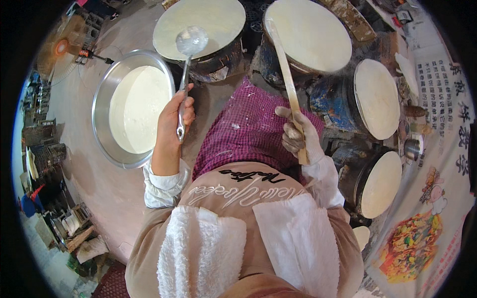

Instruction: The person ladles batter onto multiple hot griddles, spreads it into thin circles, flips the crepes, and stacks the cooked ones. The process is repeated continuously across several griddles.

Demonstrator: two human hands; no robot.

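Observation:
My left hand (175,111) grips the handle of a metal ladle (192,41). The ladle's wet bowl hangs over a round sheet of pale batter (227,22) on a dark, drum-shaped stove (216,61). Just left of this hand, a wide stainless steel basin (102,111) contains creamy white batter (138,111). In my right hand (298,130), which wears a pale, stained glove, is a long flat wooden spatula (287,74). Its whitened far end reaches over the left edge of a second round batter sheet (313,33); I cannot tell whether they touch.
More round pale sheets (377,98) (382,184) top stoves curving down my right side. Beyond them lie a printed banner (428,167) and a small metal cup (412,149). An electric fan (61,47) stands left; a checked purple apron (246,126) covers my lap.

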